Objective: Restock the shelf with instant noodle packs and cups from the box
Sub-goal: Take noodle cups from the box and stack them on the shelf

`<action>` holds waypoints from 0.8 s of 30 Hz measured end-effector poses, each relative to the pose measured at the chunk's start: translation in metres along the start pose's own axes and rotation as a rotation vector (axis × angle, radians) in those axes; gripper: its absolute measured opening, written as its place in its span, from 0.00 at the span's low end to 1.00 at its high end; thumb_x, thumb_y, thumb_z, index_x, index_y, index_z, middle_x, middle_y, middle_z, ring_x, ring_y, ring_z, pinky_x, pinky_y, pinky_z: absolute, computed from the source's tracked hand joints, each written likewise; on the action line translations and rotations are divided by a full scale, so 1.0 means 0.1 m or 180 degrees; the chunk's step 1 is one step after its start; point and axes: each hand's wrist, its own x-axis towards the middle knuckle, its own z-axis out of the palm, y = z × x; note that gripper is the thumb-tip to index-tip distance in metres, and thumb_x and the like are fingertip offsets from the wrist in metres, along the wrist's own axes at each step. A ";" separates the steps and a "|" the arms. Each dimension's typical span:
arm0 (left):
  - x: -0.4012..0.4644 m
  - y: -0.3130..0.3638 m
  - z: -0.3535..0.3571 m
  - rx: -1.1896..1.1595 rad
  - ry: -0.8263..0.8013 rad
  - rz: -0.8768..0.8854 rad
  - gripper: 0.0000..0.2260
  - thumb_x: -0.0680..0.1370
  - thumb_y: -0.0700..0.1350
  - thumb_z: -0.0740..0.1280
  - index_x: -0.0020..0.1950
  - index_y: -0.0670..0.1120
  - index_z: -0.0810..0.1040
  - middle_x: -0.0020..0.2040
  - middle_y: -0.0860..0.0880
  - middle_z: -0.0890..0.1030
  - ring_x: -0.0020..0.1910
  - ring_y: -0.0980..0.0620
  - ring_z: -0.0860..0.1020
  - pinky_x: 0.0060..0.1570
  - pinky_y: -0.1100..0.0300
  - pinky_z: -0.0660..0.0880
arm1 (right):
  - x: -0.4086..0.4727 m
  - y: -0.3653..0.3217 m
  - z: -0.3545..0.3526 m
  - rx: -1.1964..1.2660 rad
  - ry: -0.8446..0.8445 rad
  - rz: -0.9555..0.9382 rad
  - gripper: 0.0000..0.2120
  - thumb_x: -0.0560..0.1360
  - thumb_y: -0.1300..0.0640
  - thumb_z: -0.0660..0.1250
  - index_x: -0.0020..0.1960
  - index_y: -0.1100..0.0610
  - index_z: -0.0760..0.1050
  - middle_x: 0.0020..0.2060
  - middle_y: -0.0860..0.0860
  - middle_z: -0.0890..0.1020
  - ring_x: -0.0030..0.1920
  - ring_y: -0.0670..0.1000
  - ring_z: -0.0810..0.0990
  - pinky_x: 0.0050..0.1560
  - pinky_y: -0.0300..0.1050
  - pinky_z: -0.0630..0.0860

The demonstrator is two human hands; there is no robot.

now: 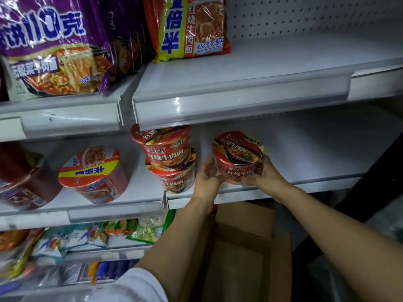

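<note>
Setting a cup (238, 156) on the middle shelf (283, 184)

My left hand (207, 174) and right hand (265, 173) clasp its sides, near the front edge, beside the stack (170, 158). I should slide it back, level, label forward.

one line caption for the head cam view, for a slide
Both hands, left hand and right hand, set a red noodle cup on the middle shelf beside two stacked cups.

Only 1 view, worn on the person's head, looks forward and slightly down from close in front of the white shelf unit (239, 90). Wide-angle bending curves the shelf edges, and the lower left corner looks blurred, perhaps from motion.
</note>
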 end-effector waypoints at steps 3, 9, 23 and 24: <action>-0.16 -0.04 -0.03 0.0159 0.0082 -0.0045 0.29 0.77 0.28 0.64 0.76 0.45 0.63 0.74 0.48 0.68 0.74 0.50 0.65 0.62 0.61 0.69 | -0.05 0.02 0.06 -0.0051 0.0131 0.0099 0.45 0.70 0.69 0.73 0.77 0.55 0.51 0.68 0.51 0.70 0.69 0.52 0.69 0.69 0.50 0.68; -0.43 -0.27 -0.21 0.0295 0.0403 -0.0488 0.12 0.78 0.36 0.66 0.58 0.48 0.77 0.55 0.47 0.78 0.54 0.47 0.78 0.59 0.51 0.78 | -0.27 0.09 0.19 -0.1189 0.0731 0.0195 0.07 0.76 0.60 0.67 0.51 0.58 0.69 0.45 0.53 0.77 0.49 0.55 0.77 0.44 0.45 0.72; -0.46 0.32 -1.61 0.0583 0.2508 0.1264 0.12 0.77 0.28 0.59 0.51 0.45 0.72 0.46 0.49 0.76 0.44 0.52 0.74 0.45 0.69 0.72 | -0.40 -0.47 1.46 -0.0849 -0.0840 -0.0057 0.05 0.79 0.62 0.64 0.47 0.57 0.78 0.39 0.56 0.82 0.36 0.51 0.81 0.33 0.43 0.78; -0.49 0.36 -1.72 0.0626 0.2609 0.1364 0.12 0.77 0.28 0.59 0.52 0.44 0.72 0.46 0.49 0.76 0.44 0.54 0.74 0.44 0.74 0.71 | -0.45 -0.50 1.55 -0.0852 -0.0976 -0.0059 0.05 0.79 0.63 0.64 0.48 0.58 0.78 0.40 0.58 0.82 0.36 0.52 0.81 0.32 0.43 0.79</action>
